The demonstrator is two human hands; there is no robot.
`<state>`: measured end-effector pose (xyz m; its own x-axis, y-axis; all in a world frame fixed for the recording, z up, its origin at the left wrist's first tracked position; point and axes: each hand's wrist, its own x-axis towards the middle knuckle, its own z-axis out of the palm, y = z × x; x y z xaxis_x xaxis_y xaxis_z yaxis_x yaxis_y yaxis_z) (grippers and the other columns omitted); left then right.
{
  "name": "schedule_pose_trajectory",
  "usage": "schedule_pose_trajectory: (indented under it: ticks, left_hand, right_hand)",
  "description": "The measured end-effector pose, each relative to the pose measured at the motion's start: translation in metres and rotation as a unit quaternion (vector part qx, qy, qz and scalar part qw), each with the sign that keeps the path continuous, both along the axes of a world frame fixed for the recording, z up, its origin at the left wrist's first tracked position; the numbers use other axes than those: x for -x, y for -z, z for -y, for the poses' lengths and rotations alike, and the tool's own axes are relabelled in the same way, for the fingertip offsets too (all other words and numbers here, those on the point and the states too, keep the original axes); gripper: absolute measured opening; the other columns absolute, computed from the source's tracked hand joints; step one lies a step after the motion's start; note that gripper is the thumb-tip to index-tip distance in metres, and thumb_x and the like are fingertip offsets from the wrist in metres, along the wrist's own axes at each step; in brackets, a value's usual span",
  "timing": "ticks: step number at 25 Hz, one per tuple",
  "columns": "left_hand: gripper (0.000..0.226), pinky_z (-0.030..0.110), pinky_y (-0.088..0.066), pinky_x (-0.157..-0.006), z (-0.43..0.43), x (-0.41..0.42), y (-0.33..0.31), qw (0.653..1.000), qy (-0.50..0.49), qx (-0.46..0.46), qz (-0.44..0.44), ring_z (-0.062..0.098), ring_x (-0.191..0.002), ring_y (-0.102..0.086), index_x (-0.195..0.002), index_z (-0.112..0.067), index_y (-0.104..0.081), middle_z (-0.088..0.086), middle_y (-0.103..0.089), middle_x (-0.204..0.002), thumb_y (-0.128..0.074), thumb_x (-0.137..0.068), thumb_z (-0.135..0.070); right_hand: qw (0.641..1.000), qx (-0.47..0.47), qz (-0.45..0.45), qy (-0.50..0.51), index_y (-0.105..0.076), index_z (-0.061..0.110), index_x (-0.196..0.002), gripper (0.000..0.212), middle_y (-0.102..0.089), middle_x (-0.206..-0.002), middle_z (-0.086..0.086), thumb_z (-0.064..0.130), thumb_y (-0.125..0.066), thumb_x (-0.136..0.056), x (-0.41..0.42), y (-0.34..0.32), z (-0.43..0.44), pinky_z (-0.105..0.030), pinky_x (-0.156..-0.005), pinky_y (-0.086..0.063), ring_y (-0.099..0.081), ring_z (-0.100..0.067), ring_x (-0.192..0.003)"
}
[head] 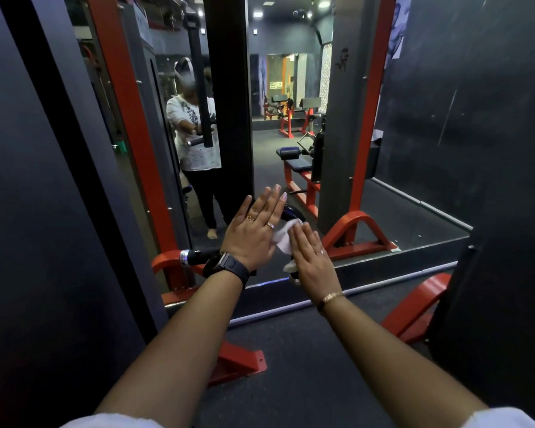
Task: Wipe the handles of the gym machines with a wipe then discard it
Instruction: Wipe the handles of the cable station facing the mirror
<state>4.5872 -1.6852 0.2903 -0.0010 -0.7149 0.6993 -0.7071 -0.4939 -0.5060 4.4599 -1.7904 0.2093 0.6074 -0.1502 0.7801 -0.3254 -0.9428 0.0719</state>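
Wiping is under way, we judge, and far from finished. Our left hand (pixel 254 233) and right hand (pixel 311 257) are both flat with fingers straight, and neither curls round anything. The white wipe (pixel 282 240) is pressed between them against the black handle (pixel 200 255) of the gym machine. Other handles and the discarding are left, and we see no bin. The floor (pixel 306 381) is dark rubber matting, and a red machine foot (pixel 238 362) is bolted to it. Ahead, a wall mirror (pixel 278 134) framed by red uprights (pixel 127 118) reflects benches and ceiling lights in a dim, dark-walled gym.
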Motion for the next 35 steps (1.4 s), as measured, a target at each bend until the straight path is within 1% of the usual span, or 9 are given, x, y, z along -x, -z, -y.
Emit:
schedule_pose_trajectory:
  ticks: [3, 7, 12, 17, 23, 26, 28, 31, 35]
  left_hand:
    - [0.073, 0.042, 0.007, -0.113, -0.004, 0.005, 0.004, 1.000, -0.003, -0.013, -0.014, 0.017, -0.145, -0.015, -0.151, -0.018, -0.022, 0.003, -0.019, -0.157, -0.042, -0.084, -0.039]
    - [0.077, 0.040, 0.017, -0.112, -0.004, 0.006, 0.000, 0.996, 0.004, -0.048, -0.077, 0.017, -0.147, -0.007, -0.153, -0.020, -0.011, 0.000, -0.011, -0.160, -0.045, -0.085, -0.033]
    - [0.076, 0.041, 0.009, -0.114, -0.005, 0.008, 0.001, 0.996, 0.011, -0.034, -0.083, 0.018, -0.145, -0.020, -0.151, -0.017, -0.025, 0.002, -0.025, -0.157, -0.055, -0.082, -0.028]
    - [0.082, 0.040, 0.010, -0.115, -0.003, 0.006, -0.001, 0.996, 0.014, -0.033, -0.084, 0.017, -0.145, -0.020, -0.151, -0.018, -0.026, 0.000, -0.026, -0.156, -0.059, -0.076, -0.025]
    - [0.078, 0.041, 0.008, -0.114, -0.001, 0.004, 0.005, 0.997, -0.002, -0.023, -0.069, 0.016, -0.144, -0.022, -0.150, -0.019, -0.027, -0.001, -0.027, -0.156, -0.053, -0.077, -0.028]
    - [0.079, 0.041, 0.005, -0.115, -0.001, 0.001, 0.006, 0.998, 0.007, -0.018, -0.063, 0.016, -0.143, -0.025, -0.149, -0.018, -0.030, -0.001, -0.030, -0.155, -0.053, -0.074, -0.025]
    - [0.075, 0.041, 0.006, -0.115, 0.000, 0.000, 0.006, 0.998, 0.016, -0.007, -0.061, 0.016, -0.142, -0.029, -0.147, -0.018, -0.035, -0.001, -0.034, -0.153, -0.047, -0.074, -0.028]
    - [0.080, 0.041, 0.001, -0.115, 0.002, 0.000, 0.008, 0.998, 0.028, 0.007, -0.064, 0.018, -0.139, -0.035, -0.145, -0.016, -0.040, 0.001, -0.039, -0.150, -0.059, -0.068, -0.028]
    - [0.088, 0.041, -0.004, -0.114, 0.004, 0.000, 0.009, 0.998, 0.035, 0.017, -0.057, 0.019, -0.137, -0.038, -0.143, -0.015, -0.043, 0.001, -0.042, -0.148, -0.070, -0.060, -0.028]
  right_hand:
    - [0.998, 0.052, -0.025, -0.017, -0.034, -0.004, -0.141, 0.055, -0.024, -0.155, -0.008, 0.002, -0.043, -0.086, 0.007, -0.001, 0.010, -0.041, -0.110, -0.034, -0.023, -0.027, -0.142]
    - [0.982, 0.158, -0.097, -0.033, -0.063, -0.005, -0.118, 0.040, -0.057, -0.130, -0.016, 0.003, -0.070, -0.080, 0.026, 0.021, 0.010, -0.040, -0.104, -0.043, -0.048, -0.030, -0.128]
    - [0.982, 0.179, -0.049, 0.020, -0.057, -0.001, -0.125, 0.042, -0.055, -0.134, -0.014, 0.010, -0.044, -0.087, 0.004, -0.017, 0.011, -0.042, -0.116, -0.022, -0.047, -0.027, -0.129]
    - [0.958, 0.242, -0.151, -0.043, -0.074, 0.005, -0.099, 0.032, -0.068, -0.115, -0.007, 0.012, -0.047, -0.084, 0.013, 0.020, 0.006, -0.037, -0.105, -0.041, -0.060, -0.025, -0.115]
    - [0.968, 0.231, -0.095, -0.033, -0.070, -0.001, -0.106, 0.027, -0.067, -0.114, -0.013, 0.012, -0.064, -0.083, -0.008, 0.007, 0.014, -0.039, -0.105, -0.041, -0.060, -0.028, -0.114]
    - [0.979, 0.167, -0.072, -0.088, -0.073, 0.002, -0.099, 0.021, -0.069, -0.107, -0.008, 0.011, -0.061, -0.085, 0.012, 0.026, 0.004, -0.041, -0.095, -0.050, -0.063, -0.027, -0.105]
    - [0.995, -0.008, 0.061, -0.076, -0.069, 0.006, -0.110, 0.028, -0.063, -0.109, -0.009, 0.011, -0.052, -0.089, 0.013, 0.021, -0.004, -0.043, -0.090, -0.047, -0.055, -0.025, -0.102]
    - [0.931, -0.292, 0.220, 0.015, -0.057, 0.017, -0.128, 0.044, -0.050, -0.124, -0.013, 0.000, -0.055, -0.087, -0.006, -0.030, -0.007, -0.040, -0.102, -0.041, -0.047, -0.027, -0.112]
    - [0.946, -0.241, 0.216, -0.014, -0.049, 0.006, -0.136, 0.059, -0.051, -0.134, -0.016, -0.014, -0.051, -0.080, -0.032, -0.073, -0.009, -0.028, -0.104, -0.036, -0.046, -0.027, -0.121]
